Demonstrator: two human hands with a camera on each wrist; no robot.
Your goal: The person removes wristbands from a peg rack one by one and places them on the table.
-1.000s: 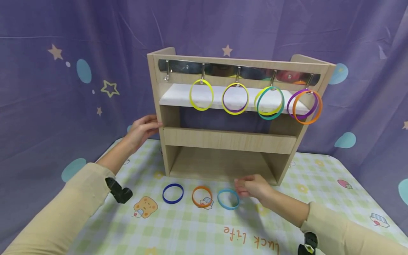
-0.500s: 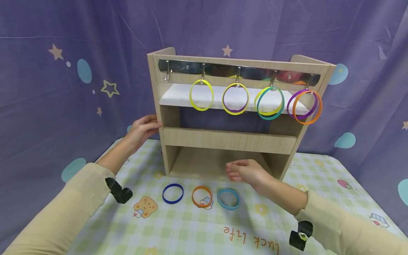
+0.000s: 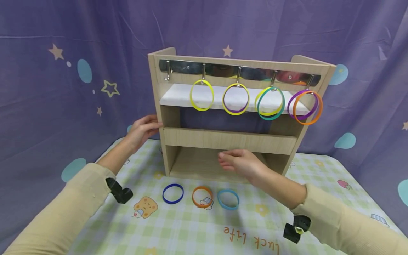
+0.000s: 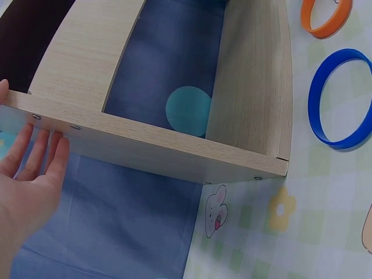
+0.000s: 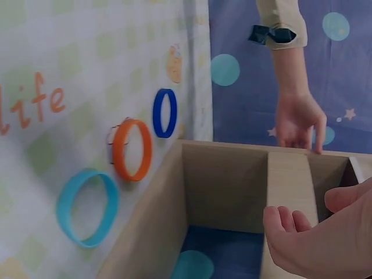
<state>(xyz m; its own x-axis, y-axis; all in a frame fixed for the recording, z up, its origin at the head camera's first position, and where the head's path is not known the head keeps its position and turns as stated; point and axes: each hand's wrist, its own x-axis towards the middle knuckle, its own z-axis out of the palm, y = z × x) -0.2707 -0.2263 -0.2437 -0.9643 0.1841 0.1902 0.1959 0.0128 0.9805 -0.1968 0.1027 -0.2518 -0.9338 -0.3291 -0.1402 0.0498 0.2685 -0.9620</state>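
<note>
My left hand (image 3: 141, 132) touches the left side panel of a wooden shelf (image 3: 229, 141). In the left wrist view its fingers (image 4: 39, 154) press the panel's outer face, thumb at the front edge. My right hand (image 3: 242, 163) hovers before the shelf's lower opening, fingers loosely bent and holding nothing. On the cloth in front lie three silicone wristbands: dark blue (image 3: 173, 202), orange (image 3: 201, 206) and light blue (image 3: 228, 208). Above hang yellow (image 3: 202, 109), yellow-and-purple (image 3: 236, 113), teal-and-yellow (image 3: 269, 118) and orange-and-purple (image 3: 308, 123) bands. The leftmost hook (image 3: 167, 71) is bare.
A metal hook strip (image 3: 220, 70) runs across the shelf's top front board. A white shelf board (image 3: 185, 94) lies behind the hanging bands. The checked tablecloth (image 3: 178, 233) covers the table, with a purple curtain (image 3: 95, 21) behind.
My right hand has risen and shifted left, from beside the light blue wristband to the front of the lower opening. My left hand and the wristbands have stayed put.
</note>
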